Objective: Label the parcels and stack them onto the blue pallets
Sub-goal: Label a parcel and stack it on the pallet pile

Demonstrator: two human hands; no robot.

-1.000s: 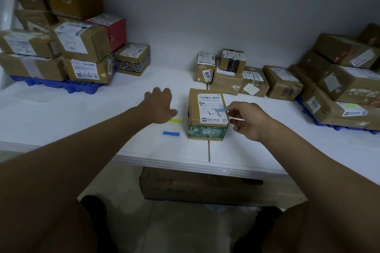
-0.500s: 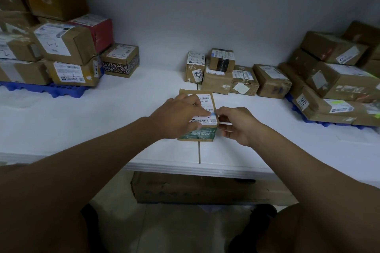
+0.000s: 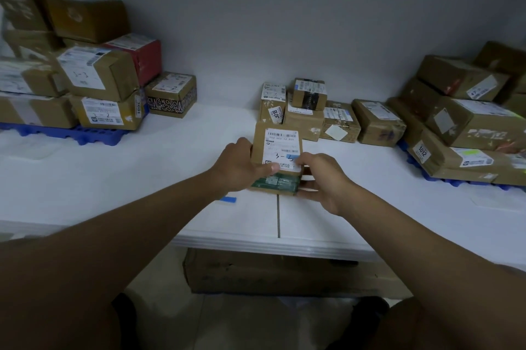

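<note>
Nearest, under the edge of the white table (image 3: pixel 398 215), a long brown carton (image 3: pixel 270 272) is seen on the floor. On the table, a small parcel (image 3: pixel 277 161) is held between both hands, most likely so that it does not slide while its label is fixed. The left hand (image 3: pixel 237 167) is curled around the left side of the parcel, with the thumb laid on the top face. The right hand (image 3: pixel 321 178) grips the right front corner, and its thumb is pressed near a small blue sticker (image 3: pixel 293 156) that lies on the white shipping label (image 3: pixel 281 150), beside a handwritten "3-". Probably the sticker is being rubbed down so that it stays. A second blue strip (image 3: pixel 227 199) is left on the table just beside the left wrist, perhaps kept ready for another parcel.

Behind, a group of unsorted parcels (image 3: pixel 321 113) is kept against the wall, near enough to be reached. Further to the left, marked boxes are stacked on a blue pallet (image 3: pixel 85 133); to the right, another blue pallet (image 3: pixel 455 180) carries a second stack. Which pallet this parcel belongs to cannot be told for certain.
</note>
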